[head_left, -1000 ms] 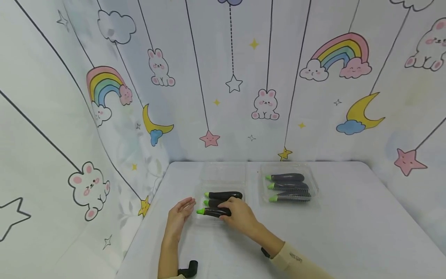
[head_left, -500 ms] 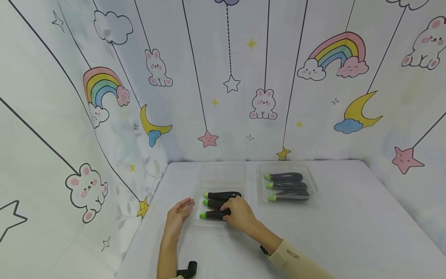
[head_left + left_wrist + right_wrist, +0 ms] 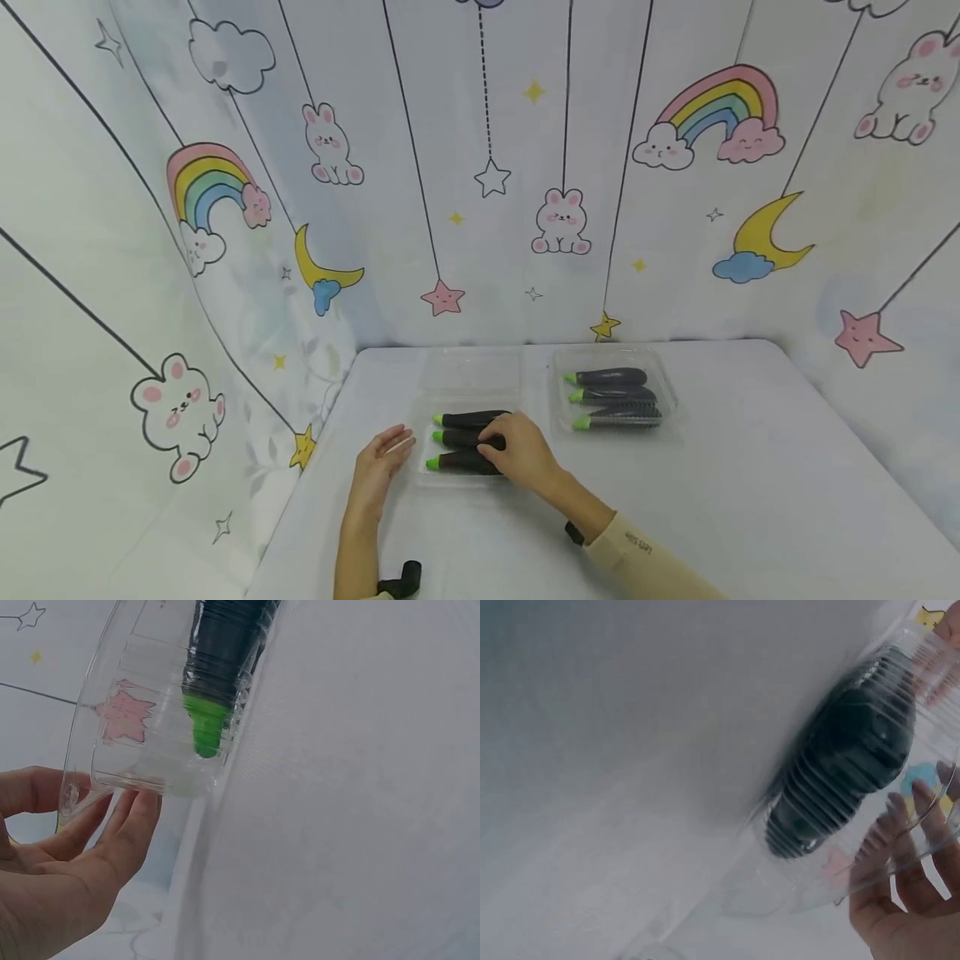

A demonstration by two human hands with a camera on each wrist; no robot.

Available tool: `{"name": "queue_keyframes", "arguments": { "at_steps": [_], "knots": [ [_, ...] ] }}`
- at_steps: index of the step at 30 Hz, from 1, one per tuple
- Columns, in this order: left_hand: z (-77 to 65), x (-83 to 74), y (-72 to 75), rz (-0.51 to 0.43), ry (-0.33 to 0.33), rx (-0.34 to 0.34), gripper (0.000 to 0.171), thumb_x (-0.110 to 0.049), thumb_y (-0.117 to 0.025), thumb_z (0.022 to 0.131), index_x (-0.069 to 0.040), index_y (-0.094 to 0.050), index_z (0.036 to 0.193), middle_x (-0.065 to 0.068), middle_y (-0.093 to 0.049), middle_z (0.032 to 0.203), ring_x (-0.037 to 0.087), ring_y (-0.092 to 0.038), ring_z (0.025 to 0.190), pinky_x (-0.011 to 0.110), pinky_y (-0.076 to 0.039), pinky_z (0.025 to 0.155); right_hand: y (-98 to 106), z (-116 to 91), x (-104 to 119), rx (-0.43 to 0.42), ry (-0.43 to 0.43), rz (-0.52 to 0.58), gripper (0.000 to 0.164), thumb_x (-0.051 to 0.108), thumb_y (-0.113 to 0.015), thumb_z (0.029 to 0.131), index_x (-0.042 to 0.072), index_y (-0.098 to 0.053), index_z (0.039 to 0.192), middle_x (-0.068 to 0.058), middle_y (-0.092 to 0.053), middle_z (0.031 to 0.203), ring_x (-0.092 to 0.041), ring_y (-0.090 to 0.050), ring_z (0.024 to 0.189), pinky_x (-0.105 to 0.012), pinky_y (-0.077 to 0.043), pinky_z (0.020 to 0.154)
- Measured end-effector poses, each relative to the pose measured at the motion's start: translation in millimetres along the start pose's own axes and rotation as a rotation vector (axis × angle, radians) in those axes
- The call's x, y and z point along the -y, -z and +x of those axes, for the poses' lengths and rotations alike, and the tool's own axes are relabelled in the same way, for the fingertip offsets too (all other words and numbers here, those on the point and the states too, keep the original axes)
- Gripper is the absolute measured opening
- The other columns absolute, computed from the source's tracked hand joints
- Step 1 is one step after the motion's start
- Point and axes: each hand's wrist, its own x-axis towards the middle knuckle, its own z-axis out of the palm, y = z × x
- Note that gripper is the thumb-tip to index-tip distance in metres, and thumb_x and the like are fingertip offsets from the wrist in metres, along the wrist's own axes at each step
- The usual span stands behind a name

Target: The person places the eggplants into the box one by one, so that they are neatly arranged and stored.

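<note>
Three dark eggplants with bright green stems lie side by side in a clear plastic clamshell box (image 3: 427,479). The front eggplant (image 3: 459,463) is nearest me, the middle eggplant (image 3: 457,439) lies behind it, and the back eggplant (image 3: 468,419) is farthest. My right hand (image 3: 522,452) hovers over the box's right side, thumb and fingertips at the blunt end of the middle eggplant. Its fingers look spread and slightly bent in the right wrist view. Beside the stem end, my left hand (image 3: 378,471) has extended fingers (image 3: 135,832) at the box's end wall.
The box's clear lid (image 3: 472,371) lies folded back behind it. To the right stands a second clear clamshell (image 3: 671,392) with three eggplants, partly under ribbed plastic. A patterned cloth wall (image 3: 390,250) borders the white table (image 3: 720,483) at the back and sides.
The front eggplant has settled down into the box beside the others. My right hand has let it go and shifted up to the middle eggplant's end. My left hand has stayed put.
</note>
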Motion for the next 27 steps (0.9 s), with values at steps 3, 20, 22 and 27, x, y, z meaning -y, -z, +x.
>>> {"name": "queue_keyframes", "arguments": {
  "at_steps": [3, 20, 22, 27],
  "knots": [
    [-0.6, -2.4, 2.0, 0.059, 0.01, 0.006, 0.05, 0.0, -0.058, 0.103, 0.005, -0.046, 0.151, 0.027, -0.052, 0.15, 0.035, -0.054, 0.138, 0.016, -0.052, 0.098, 2, 3, -6, -0.062, -0.008, 0.046, 0.017, 0.024, -0.085, 0.089, 0.016, -0.081, 0.103, 0.006, -0.074, 0.107, -0.018, -0.064, 0.099, -0.038, -0.056, 0.086],
    [31.2, -23.7, 15.8, 0.219, 0.018, 0.125, 0.048, -0.007, -0.049, 0.108, 0.005, -0.04, 0.154, 0.023, -0.042, 0.16, 0.035, -0.035, 0.152, 0.048, -0.029, 0.126, 8, 25, -27, -0.214, -0.238, 0.132, 0.055, 0.016, -0.062, 0.104, -0.008, -0.045, 0.15, -0.029, -0.047, 0.152, -0.045, -0.045, 0.142, -0.06, -0.039, 0.117],
    [39.7, -22.8, 16.2, 0.176, 0.028, 0.153, 0.049, -0.005, -0.048, 0.109, 0.007, -0.038, 0.155, 0.026, -0.038, 0.161, 0.036, -0.033, 0.153, 0.047, -0.028, 0.126, 6, 28, -30, -0.192, -0.269, 0.139, 0.06, 0.019, -0.058, 0.106, -0.011, -0.037, 0.153, -0.033, -0.041, 0.155, -0.047, -0.041, 0.145, -0.06, -0.035, 0.12],
    [61.3, -16.3, 14.7, -0.016, 0.042, 0.206, 0.056, -0.002, -0.043, 0.111, 0.012, -0.02, 0.159, 0.032, -0.025, 0.165, 0.039, -0.025, 0.155, 0.046, -0.024, 0.127, -1, 35, -41, -0.147, -0.365, 0.187, 0.07, 0.025, -0.051, 0.109, -0.013, -0.02, 0.159, -0.036, -0.029, 0.161, -0.05, -0.03, 0.15, -0.06, -0.027, 0.124]
  ]
}}
